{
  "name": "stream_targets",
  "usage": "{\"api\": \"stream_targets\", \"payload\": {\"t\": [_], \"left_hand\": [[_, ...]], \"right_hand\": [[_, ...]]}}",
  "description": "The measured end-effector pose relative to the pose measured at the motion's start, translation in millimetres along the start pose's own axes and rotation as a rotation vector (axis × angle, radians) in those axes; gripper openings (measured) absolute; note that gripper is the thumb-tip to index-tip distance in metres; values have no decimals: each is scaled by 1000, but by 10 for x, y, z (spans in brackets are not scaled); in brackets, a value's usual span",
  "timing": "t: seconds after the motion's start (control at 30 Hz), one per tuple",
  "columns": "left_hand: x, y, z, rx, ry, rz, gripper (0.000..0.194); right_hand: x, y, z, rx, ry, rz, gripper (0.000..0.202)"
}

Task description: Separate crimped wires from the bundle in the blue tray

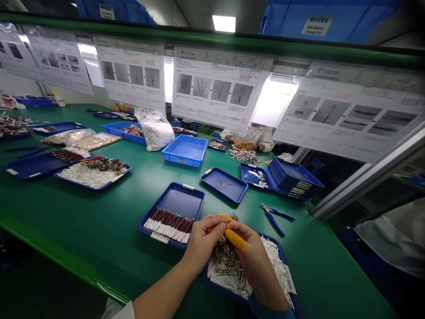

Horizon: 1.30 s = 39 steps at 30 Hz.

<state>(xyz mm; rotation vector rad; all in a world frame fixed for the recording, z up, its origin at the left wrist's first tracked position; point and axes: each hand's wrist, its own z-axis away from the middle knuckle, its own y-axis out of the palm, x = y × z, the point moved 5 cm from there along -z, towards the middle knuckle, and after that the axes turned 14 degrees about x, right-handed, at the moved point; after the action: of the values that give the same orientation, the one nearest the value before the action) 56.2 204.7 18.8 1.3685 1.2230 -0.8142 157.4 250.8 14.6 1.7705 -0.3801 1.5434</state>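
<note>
1. Where the fingertips meet, above the far-left part of the heaped tray (280, 248), the left hand (203, 235) and the right hand (249, 243) are bunched together; whether a wire is pinched there cannot be told, since knuckles and yellow finger cots (236, 240) hide the contact.
2. Directly below the fingertips, within the heaped tray, lies the tangled wire bundle (226, 257), red, dark and brass-coloured, with no single long axis; white sleeves (274, 254) spread to its right and nearer the wearer.
3. Just left of the heaped tray stands the sorting tray (184, 199), its red-and-black wires (175, 221) ranked side by side, long axes pointing away from the wearer and white ends nearest; the left hand is the nearer one.
4. Beyond the heaped tray, a shallow blue tray (229, 192) bears a few loose wires.
5. Beyond the heaped tray's right side lie blue-handled pliers (272, 222), spread apart, nearer the right hand.
</note>
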Motion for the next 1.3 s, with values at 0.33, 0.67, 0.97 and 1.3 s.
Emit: {"api": "stream_targets", "payload": {"t": [0.33,0.67,0.97,1.3], "left_hand": [[-14,-61,-2,22,45,112,22],[-103,-104,-25,148,-7,227,16],[-358,-158,209,384,18,4,21],[-265,-81,480,408,-109,27,39]], "right_hand": [[81,175,62,227,-3,-66,33],[185,227,159,553,16,214,56],[156,462,409,1097,166,186,90],[-14,648,438,1186,275,95,99]]}}
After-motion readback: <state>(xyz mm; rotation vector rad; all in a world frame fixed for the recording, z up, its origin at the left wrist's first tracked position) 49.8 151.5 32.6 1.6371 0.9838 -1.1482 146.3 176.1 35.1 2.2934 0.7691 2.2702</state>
